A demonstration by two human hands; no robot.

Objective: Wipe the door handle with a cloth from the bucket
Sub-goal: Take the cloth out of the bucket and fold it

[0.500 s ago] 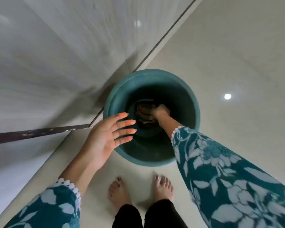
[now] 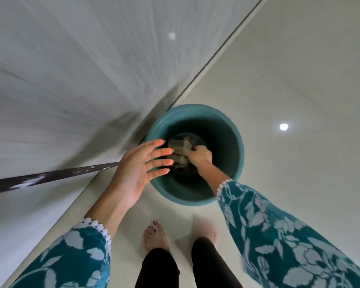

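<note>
A teal bucket [image 2: 235,146] stands on the pale floor by the wall. Inside it lies a greyish-brown folded cloth [image 2: 178,146]. My right hand [image 2: 200,155] reaches down into the bucket and is closed on the cloth's right side. Over the bucket's left rim hovers my left hand [image 2: 137,169], palm open and fingers spread, holding nothing. No door handle shows in this view.
A pale grey wall or door panel [image 2: 71,80] fills the left side. A dark bar [image 2: 50,179] runs along it to the left of the bucket. My bare feet [image 2: 154,238] stand just in front of the bucket on the glossy floor [image 2: 299,80].
My right hand has closed on the cloth and raised it slightly inside the bucket. The view has shifted, so the bucket sits further right. My left hand stays open over the rim.
</note>
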